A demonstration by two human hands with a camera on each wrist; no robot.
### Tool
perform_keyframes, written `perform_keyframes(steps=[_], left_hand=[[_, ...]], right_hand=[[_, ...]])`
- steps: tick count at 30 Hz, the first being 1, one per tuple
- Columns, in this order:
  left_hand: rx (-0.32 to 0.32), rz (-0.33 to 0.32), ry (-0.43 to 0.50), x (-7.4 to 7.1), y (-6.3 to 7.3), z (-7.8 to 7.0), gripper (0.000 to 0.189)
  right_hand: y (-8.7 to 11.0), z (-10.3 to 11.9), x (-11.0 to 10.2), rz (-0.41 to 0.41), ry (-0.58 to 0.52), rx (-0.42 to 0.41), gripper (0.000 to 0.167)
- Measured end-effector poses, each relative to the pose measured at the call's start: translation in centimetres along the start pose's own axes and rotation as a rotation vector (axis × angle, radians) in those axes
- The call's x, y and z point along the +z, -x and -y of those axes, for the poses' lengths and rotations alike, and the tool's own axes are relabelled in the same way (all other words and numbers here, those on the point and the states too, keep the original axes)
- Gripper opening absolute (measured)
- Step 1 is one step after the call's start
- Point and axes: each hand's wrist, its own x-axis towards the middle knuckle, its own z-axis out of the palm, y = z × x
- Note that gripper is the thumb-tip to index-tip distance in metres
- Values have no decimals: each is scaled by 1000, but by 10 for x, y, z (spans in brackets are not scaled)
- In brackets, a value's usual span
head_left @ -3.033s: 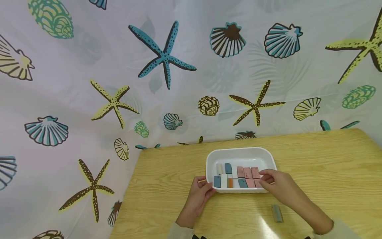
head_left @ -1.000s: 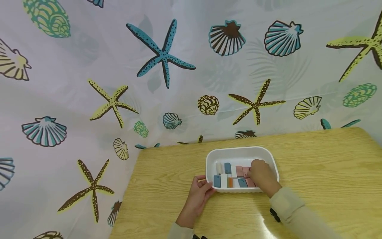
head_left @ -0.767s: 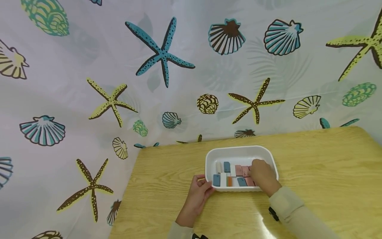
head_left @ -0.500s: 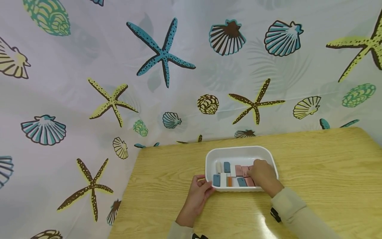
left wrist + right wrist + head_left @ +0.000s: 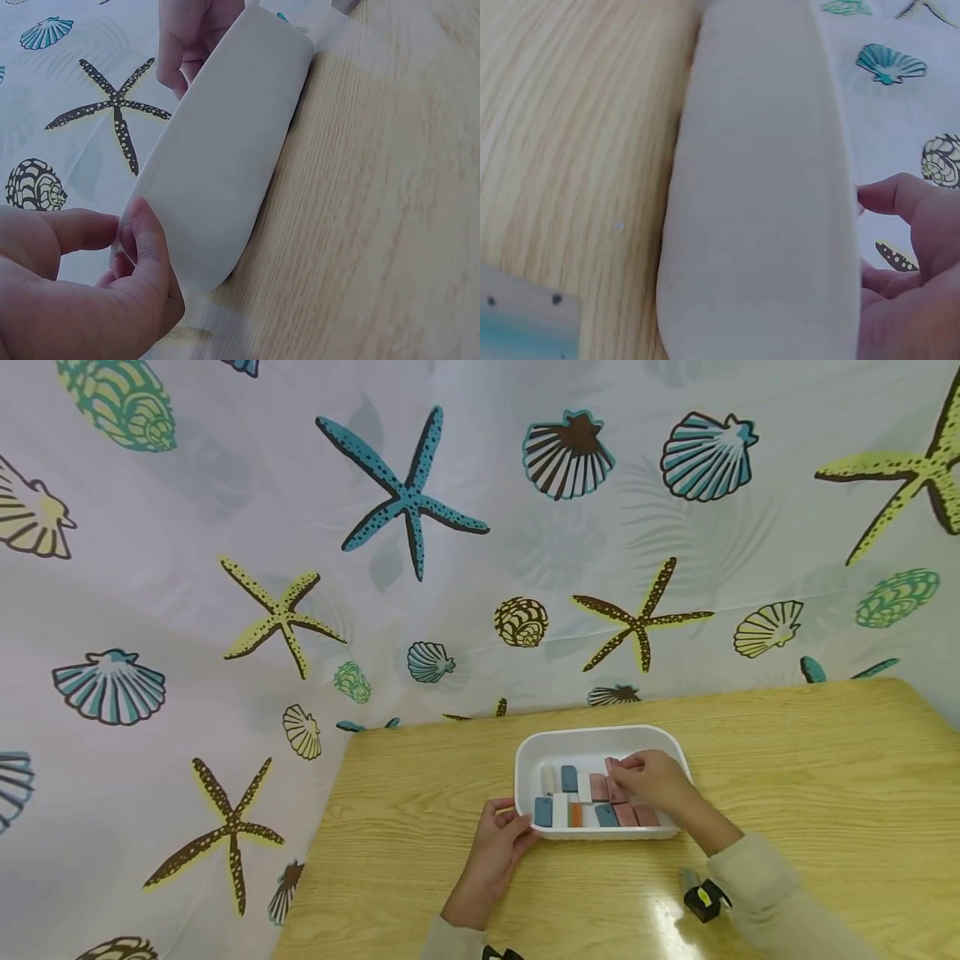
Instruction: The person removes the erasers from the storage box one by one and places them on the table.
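Note:
A white plastic tray (image 5: 555, 743) stands on the wooden table, with two rows of small erasers inside. Among them are blue erasers (image 5: 543, 812), white ones (image 5: 560, 811), pink ones (image 5: 626, 815) and an orange-striped one (image 5: 575, 814). My left hand (image 5: 497, 847) grips the tray's front left corner, thumb and fingers pinching the rim, as the left wrist view also shows. Over the right part of the tray, my right hand (image 5: 658, 781) pinches a pink eraser (image 5: 611, 765) between thumb and fingertips. The tray wall (image 5: 757, 187) hides that eraser from the right wrist view.
A greyish eraser (image 5: 687, 880) lies on the table in front of the tray, partly covered by the black device (image 5: 703, 902) at my right wrist. A white cloth with shells and starfish (image 5: 420, 635) hangs behind and left of the table.
My right hand reached down into the tray over the upper row's right end, then rose and shifted slightly left with a pink eraser from there. My left hand keeps holding the corner.

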Motion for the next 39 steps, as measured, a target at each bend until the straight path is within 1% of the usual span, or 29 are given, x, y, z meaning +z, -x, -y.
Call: perform_keyframes(steps=[2, 5, 9, 12, 14, 17, 19, 22, 24, 26, 29, 32, 35, 37, 39], left_hand=[[-5, -3, 2, 0, -1, 1, 41], [-8, 4, -5, -1, -2, 3, 42], [-9, 4, -8, -2, -2, 5, 43], [-14, -3, -6, -2, -2, 4, 44], [-19, -9, -5, -2, -2, 4, 44], [-22, -10, -1, -2, -1, 5, 43], [-22, -10, -5, -2, -1, 6, 43], [-22, -6, -9, -2, -1, 6, 43], [-21, -4, -11, -3, -1, 7, 44], [-19, -3, -11, -3, -1, 7, 44], [-15, -2, -8, -3, 0, 7, 44], [-12, -3, -10, -3, 0, 7, 43], [-12, -5, -10, -3, 0, 7, 43], [-10, -7, -10, -3, 0, 7, 42], [-11, -10, -8, -2, -1, 6, 42]], right_hand=[[1, 0, -3, 77, -161, 27, 49], [4, -1, -7, 223, -434, 41, 47], [8, -1, -13, 385, -750, 55, 34], [13, 2, -15, 474, -958, 56, 23], [18, 4, -16, 535, -1099, 34, 25], [25, 5, -17, 636, -1303, -25, 32], [31, 7, -17, 717, -1431, -66, 36], [39, 12, -16, 857, -1585, -124, 39], [43, 15, -15, 955, -1660, -173, 39], [47, 19, -14, 1031, -1710, -231, 37], [54, 24, -15, 1104, -1759, -308, 36], [63, 30, -16, 1128, -1805, -352, 36], [73, 35, -19, 1131, -1829, -373, 36], [79, 38, -22, 1134, -1814, -383, 36], [85, 41, -24, 1139, -1767, -397, 35]])
